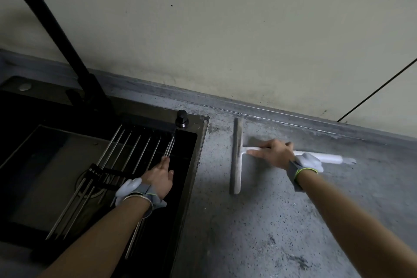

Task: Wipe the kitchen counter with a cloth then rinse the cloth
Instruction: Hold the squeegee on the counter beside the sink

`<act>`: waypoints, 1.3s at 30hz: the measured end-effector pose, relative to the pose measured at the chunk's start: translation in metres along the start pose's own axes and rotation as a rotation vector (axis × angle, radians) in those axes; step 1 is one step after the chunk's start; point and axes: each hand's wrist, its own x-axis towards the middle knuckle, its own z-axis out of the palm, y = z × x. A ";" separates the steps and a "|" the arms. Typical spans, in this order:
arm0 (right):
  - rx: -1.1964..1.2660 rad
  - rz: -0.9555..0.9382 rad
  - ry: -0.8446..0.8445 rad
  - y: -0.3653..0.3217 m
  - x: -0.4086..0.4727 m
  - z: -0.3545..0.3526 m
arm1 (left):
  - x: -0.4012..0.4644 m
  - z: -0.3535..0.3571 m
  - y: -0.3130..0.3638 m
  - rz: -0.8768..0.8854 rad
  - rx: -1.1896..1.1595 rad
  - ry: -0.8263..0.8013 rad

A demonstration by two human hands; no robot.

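Lying on the counter [270, 221], a squeegee [237, 158] under right hand [274, 153].

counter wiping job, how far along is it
Early, by the look of it. Done: nothing clearly; the counter shows dark specks and smudges. In hand: the right hand rests on the handle of a white squeegee lying flat on the counter; the left hand is open over the rack across the sink. Left: no cloth is in view, so wiping and rinsing both look undone.
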 end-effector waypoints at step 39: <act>-0.029 -0.039 -0.019 0.025 -0.035 0.007 | -0.019 0.037 -0.014 0.030 -0.121 0.205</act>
